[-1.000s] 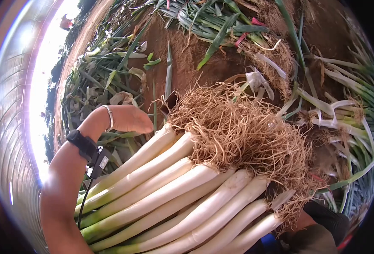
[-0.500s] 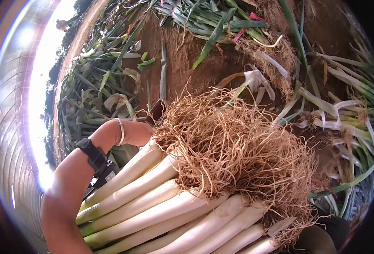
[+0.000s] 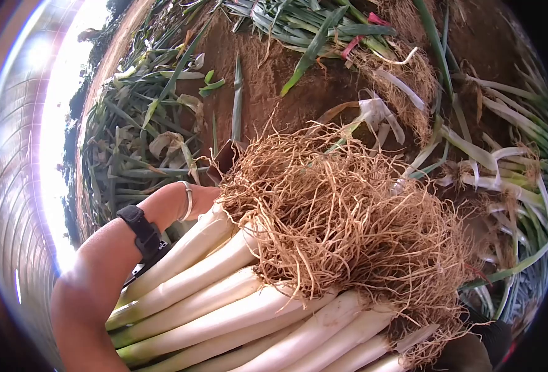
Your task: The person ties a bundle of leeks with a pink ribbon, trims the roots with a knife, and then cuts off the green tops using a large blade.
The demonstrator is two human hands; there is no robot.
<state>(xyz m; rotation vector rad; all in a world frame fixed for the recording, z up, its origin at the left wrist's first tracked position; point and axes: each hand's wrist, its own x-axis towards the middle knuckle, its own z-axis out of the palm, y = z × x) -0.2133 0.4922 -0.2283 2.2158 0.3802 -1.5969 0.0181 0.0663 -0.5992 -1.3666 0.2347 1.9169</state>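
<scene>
A thick bundle of leeks (image 3: 224,310) fills the lower middle, white shafts slanting from lower left up to the right. Their tangled brown roots (image 3: 342,211) spread over the centre. From the lower left my left arm curves round the bundle's far side, with a metal bangle and a black strap at the wrist. My left hand (image 3: 202,199) meets the leeks just below the root mass, its fingers hidden behind roots and shafts. Just beyond it, a dark brown flat piece (image 3: 225,160) pokes out beside the roots. My right hand is out of view.
Loose leeks and cut green leaves (image 3: 137,136) are heaped at the left. A bunch with a red tie (image 3: 351,46) lies on brown soil (image 3: 249,87) at the top. More rooted leeks (image 3: 509,180) lie along the right. A dark rounded shape (image 3: 463,356) shows at the bottom right.
My left wrist has shifted slightly right and down, while the forearm has swung a little outward to the left. The leeks and roots have moved only slightly.
</scene>
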